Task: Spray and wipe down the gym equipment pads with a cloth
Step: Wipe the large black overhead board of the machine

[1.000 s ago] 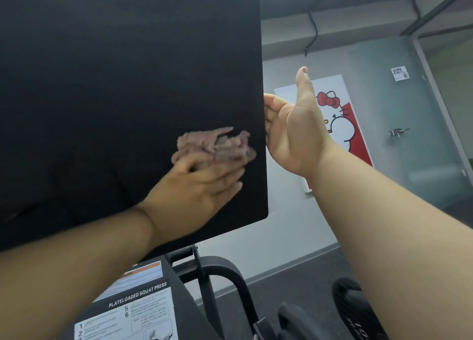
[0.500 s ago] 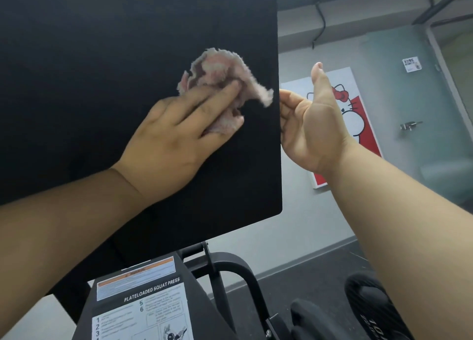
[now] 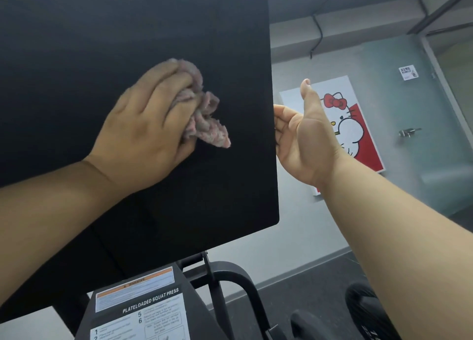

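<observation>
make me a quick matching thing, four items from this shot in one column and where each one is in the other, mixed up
1 cloth
2 right hand
3 instruction label
4 cartoon poster

A on the far wall
B at the black pad's right edge
C bunched under the left hand
D on the machine frame below the pad

Pairs: 1-C, 2-B, 3-D, 4-A

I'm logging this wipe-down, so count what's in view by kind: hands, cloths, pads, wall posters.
Hands: 2, the left hand and the right hand
Cloths: 1, the cloth under the left hand
Pads: 1, the black pad
Posters: 1, the poster
Total: 5
</observation>
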The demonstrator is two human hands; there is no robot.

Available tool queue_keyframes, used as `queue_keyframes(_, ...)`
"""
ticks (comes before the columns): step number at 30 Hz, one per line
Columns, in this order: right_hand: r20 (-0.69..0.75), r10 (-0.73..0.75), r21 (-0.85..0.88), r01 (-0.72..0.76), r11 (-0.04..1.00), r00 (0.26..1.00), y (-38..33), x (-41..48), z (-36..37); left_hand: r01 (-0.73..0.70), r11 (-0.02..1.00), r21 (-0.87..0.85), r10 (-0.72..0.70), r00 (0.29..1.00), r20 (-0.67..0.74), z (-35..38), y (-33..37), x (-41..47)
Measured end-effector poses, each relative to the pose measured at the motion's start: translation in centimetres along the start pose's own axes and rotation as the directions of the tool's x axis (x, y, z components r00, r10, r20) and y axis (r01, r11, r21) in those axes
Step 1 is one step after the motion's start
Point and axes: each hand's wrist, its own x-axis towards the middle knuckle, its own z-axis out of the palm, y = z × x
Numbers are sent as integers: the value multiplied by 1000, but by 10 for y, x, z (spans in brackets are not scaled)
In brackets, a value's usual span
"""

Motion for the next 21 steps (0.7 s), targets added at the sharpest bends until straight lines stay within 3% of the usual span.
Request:
queue_keyframes(7, -55, -15, 16, 16, 1000, 998, 1, -2, 4, -4, 1000, -2, 4, 999, -38, 22, 46, 11)
queue_keyframes(12, -72, -11, -66, 6, 998, 997, 0, -3, 6, -291, 948, -128, 306, 944, 120, 50, 110, -32)
queue_keyframes(14, -65, -12, -93, 6, 996, 998, -1, 1, 2, -251, 965, -76, 252, 968, 12, 49, 97, -12)
queue_keyframes(17, -23, 3, -92, -5, 996, 1000, -2, 3, -2, -4, 1000, -20, 1, 991, -133, 45, 73, 24)
queue_keyframes(19, 6, 8, -129, -8, 992, 1000, -4, 5, -5, 70, 996, -55, -75, 992, -102, 48, 85, 27)
queue_keyframes(21, 22, 22, -155, -18, 988, 1000, -3, 5, -9, 63, 990, -130, -64, 998, -1, 54, 113, 9)
